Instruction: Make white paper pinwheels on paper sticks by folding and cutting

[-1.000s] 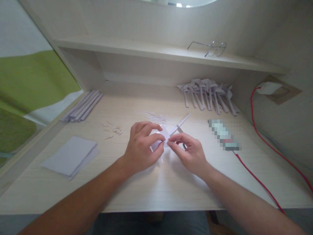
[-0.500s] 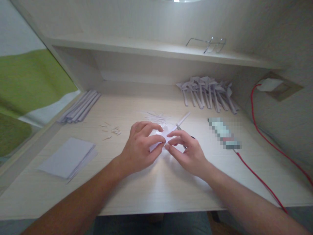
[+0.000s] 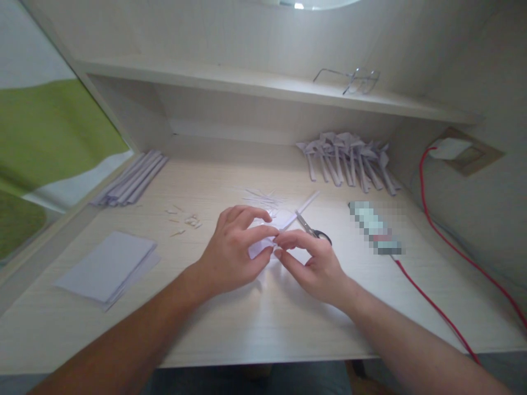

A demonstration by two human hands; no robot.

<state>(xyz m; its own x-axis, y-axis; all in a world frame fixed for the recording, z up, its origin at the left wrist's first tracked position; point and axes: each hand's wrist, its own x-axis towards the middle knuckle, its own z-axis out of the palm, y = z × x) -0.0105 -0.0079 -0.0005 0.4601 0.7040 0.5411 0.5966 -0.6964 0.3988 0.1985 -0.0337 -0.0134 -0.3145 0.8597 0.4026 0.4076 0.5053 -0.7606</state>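
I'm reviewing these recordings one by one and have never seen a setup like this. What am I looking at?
There is no machine here: a person works with bare hands, seen by a camera worn on the head that looks forward and down. The left hand and right hand meet fingertip to fingertip at white paper; the exact grip is too small to make out. On the desk beside the right hand lie scissors. To the left are flat sheets and rolled paper tubes; at the back right, pinwheel-like paper pieces on stems. Glasses rest on the shelf above.
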